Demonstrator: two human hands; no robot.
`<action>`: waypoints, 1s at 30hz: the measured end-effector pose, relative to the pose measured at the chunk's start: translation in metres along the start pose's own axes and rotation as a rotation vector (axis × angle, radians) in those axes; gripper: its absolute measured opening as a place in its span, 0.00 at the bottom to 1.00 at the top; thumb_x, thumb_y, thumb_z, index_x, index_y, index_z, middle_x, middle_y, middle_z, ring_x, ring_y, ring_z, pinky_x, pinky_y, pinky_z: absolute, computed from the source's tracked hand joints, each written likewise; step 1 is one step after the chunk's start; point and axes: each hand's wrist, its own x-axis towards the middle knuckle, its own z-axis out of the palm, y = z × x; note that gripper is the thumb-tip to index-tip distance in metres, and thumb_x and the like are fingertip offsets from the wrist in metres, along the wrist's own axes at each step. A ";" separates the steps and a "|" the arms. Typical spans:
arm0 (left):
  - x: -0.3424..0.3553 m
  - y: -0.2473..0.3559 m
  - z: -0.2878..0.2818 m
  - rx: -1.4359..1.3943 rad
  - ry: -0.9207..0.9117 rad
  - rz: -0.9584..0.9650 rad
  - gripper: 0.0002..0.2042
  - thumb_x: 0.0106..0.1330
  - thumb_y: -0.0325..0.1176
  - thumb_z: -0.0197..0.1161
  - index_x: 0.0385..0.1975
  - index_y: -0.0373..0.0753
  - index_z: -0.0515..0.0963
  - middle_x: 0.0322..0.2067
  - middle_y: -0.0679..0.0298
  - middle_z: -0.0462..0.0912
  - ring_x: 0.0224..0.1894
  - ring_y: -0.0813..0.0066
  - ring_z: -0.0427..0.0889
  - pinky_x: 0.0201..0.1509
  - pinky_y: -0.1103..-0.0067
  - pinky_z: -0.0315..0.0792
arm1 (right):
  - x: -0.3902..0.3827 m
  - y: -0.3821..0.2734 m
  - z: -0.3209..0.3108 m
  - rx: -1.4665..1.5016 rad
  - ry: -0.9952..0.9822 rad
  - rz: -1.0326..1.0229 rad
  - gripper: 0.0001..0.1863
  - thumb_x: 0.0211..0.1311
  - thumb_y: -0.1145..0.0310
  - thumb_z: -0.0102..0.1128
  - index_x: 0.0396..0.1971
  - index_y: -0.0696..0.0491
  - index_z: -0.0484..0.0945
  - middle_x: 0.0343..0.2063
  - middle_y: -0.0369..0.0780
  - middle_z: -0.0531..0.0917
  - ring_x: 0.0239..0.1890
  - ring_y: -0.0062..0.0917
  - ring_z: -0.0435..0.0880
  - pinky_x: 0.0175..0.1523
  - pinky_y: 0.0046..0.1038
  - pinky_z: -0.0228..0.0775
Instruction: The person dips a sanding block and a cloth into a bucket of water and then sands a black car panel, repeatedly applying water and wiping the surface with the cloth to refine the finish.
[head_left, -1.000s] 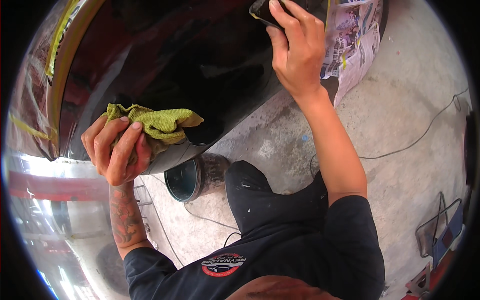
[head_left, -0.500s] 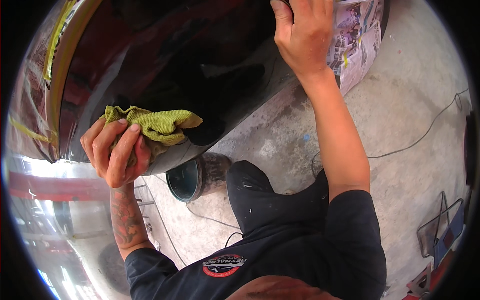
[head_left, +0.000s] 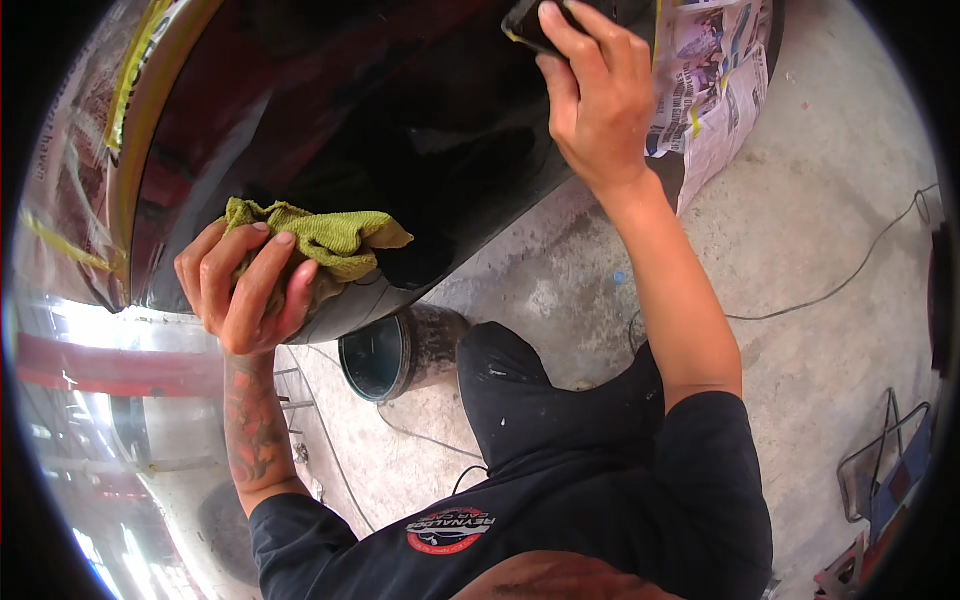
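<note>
A glossy black car body panel (head_left: 330, 130) fills the upper middle and mirrors its surroundings. My left hand (head_left: 245, 285) grips a crumpled yellow-green cloth (head_left: 345, 240) against the panel's lower left part. Near the top, my right hand (head_left: 605, 105) holds a small dark flat block (head_left: 528, 24) between thumb and fingers, on or close to the panel. Part of the block lies behind the fingers, so its exact kind cannot be made out.
Newspaper (head_left: 710, 90) masks the area right of the panel; plastic film and yellow tape (head_left: 130, 75) cover the left side. A bucket (head_left: 405, 350) with dark liquid stands below. A cable (head_left: 800, 300) crosses the concrete floor, and a metal-framed item (head_left: 885, 460) stands at right.
My right hand has shifted slightly left and down, bringing the dark block into clearer view. The left hand keeps its hold on the cloth, slightly higher and farther right in the picture.
</note>
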 end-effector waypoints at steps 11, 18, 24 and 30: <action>0.048 0.034 0.029 0.210 -0.195 0.002 0.24 0.48 0.41 0.79 0.49 0.57 0.86 0.39 0.68 0.78 0.45 0.67 0.76 0.50 0.70 0.66 | -0.054 -0.016 -0.037 0.016 -0.274 0.223 0.23 0.58 0.73 0.66 0.56 0.47 0.80 0.52 0.37 0.80 0.53 0.37 0.78 0.55 0.39 0.70; 0.139 0.024 0.088 0.248 -0.052 0.095 0.07 0.56 0.40 0.72 0.33 0.53 0.84 0.38 0.71 0.80 0.41 0.71 0.79 0.41 0.72 0.68 | -0.243 -0.037 -0.174 0.215 -0.611 0.841 0.21 0.65 0.75 0.60 0.58 0.56 0.77 0.51 0.47 0.80 0.54 0.41 0.79 0.60 0.36 0.70; 0.211 0.042 0.109 0.300 0.041 0.115 0.09 0.60 0.37 0.64 0.22 0.40 0.80 0.30 0.61 0.79 0.41 0.62 0.80 0.43 0.66 0.71 | -0.239 -0.019 -0.174 0.311 -0.553 1.215 0.21 0.67 0.73 0.59 0.59 0.57 0.76 0.50 0.44 0.80 0.47 0.31 0.80 0.56 0.29 0.71; 0.134 0.067 0.118 0.239 -0.243 0.231 0.03 0.54 0.35 0.64 0.23 0.46 0.79 0.30 0.69 0.75 0.37 0.70 0.76 0.37 0.71 0.65 | -0.245 -0.008 -0.196 0.292 -0.516 1.265 0.21 0.65 0.73 0.59 0.59 0.57 0.76 0.51 0.44 0.81 0.48 0.30 0.80 0.57 0.29 0.71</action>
